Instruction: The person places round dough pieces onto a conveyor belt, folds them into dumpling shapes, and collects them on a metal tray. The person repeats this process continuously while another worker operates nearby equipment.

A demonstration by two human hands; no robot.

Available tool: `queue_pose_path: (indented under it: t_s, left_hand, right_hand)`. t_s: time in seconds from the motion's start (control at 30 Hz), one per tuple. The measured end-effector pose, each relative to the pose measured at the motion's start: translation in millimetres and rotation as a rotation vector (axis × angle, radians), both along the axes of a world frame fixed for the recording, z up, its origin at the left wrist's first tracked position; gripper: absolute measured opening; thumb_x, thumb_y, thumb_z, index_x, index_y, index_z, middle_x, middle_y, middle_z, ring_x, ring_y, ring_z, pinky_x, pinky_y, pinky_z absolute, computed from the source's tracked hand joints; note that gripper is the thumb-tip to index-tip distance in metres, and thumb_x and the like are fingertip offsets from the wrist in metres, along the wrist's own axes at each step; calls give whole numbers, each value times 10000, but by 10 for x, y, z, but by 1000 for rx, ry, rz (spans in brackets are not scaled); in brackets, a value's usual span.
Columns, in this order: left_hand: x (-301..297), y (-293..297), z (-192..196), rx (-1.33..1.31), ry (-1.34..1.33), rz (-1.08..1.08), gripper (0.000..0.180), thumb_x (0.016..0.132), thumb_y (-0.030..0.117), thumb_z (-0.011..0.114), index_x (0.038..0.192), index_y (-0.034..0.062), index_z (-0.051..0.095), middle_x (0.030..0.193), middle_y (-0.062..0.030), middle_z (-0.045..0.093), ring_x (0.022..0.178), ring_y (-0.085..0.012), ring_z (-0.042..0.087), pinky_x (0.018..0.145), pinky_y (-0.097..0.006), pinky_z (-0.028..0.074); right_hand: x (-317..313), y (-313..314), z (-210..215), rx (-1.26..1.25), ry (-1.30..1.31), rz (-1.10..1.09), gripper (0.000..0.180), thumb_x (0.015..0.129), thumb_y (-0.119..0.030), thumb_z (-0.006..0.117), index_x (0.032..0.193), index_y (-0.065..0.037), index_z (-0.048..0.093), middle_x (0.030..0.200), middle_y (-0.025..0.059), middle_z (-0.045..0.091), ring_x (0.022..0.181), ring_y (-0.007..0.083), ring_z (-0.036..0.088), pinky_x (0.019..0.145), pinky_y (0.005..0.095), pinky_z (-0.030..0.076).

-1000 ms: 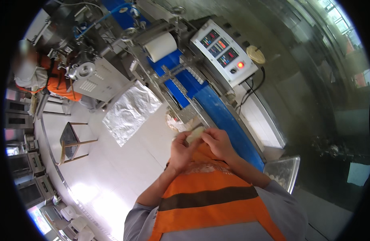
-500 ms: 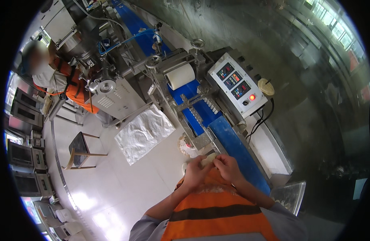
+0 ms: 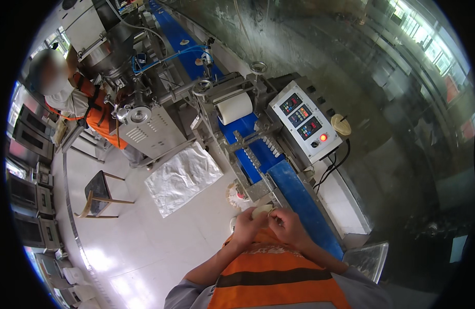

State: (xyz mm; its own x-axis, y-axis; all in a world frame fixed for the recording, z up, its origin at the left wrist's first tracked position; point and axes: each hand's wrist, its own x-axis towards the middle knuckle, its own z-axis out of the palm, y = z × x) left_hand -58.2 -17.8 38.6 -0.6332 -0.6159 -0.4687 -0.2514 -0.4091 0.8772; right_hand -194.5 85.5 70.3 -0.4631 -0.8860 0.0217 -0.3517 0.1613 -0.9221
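Observation:
In front of my orange apron, close to the near end of the blue conveyor belt (image 3: 304,198), my two hands work on a pale piece of dough (image 3: 262,210). My left hand (image 3: 249,226) is curled around it from the left. On the other side my right hand (image 3: 287,226) pinches its edge, thumb and fingers pressed together. The dough's underside and part of its middle are hidden by my fingers. Farther up, a white roller (image 3: 235,107) spans the belt, and a row of small pale pieces (image 3: 272,147) lies along the belt's right side.
A control panel (image 3: 303,121) with a lit red button stands right of the belt. A clear bin (image 3: 369,260) is at the lower right. On the floor to the left lie a silver sheet (image 3: 183,177) and a chair (image 3: 99,194). A co-worker (image 3: 88,103) stands by a metal machine (image 3: 150,129).
My view has shifted slightly. The dough shows wider and flatter above my left hand, and my right fingers have curled in more tightly at its edge.

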Motion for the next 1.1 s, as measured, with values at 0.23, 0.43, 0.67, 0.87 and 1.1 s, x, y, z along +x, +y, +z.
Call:
queue_pose_path:
  t_s: [0.23,0.43,0.67,0.87,1.1]
  left_hand:
    - [-1,18,110,-1,66,83,326,963,232,635,1127,-49,660,930,-86,717,857,-124,662,763,-278,520]
    - [-38,16,143,-174,-35,-33,299,967,196,625,1125,-59,634,974,-97,713,871,-150,671,780,-281,524]
    - [-15,0,-117,10,217,77,395,943,204,657,1236,-45,564,1096,-113,669,926,-175,654,801,-284,518]
    - [-96,-13,-57,98,5,132,362,943,221,664,1195,-27,587,990,-94,682,852,-155,646,747,-283,526]
    - [-160,-117,235,158,124,331,359,948,196,672,1200,-38,570,1003,-109,681,859,-164,670,739,-297,564]
  right_hand:
    - [-27,6,-92,205,-332,-73,237,957,-220,639,889,4,675,771,90,666,684,154,623,607,315,480]
    - [-11,-19,-251,173,-556,-114,304,985,-265,630,856,9,661,745,62,661,656,112,577,599,289,433]
    - [-52,77,-275,112,-214,-35,161,943,-161,649,919,-5,678,749,54,648,657,87,553,608,268,434]
    - [-34,63,-198,7,-105,-48,224,939,-167,650,786,-11,601,782,54,614,692,103,553,596,321,417]
    - [-62,51,-296,-5,-649,-175,162,932,-126,620,952,21,684,821,10,644,735,86,561,645,278,446]
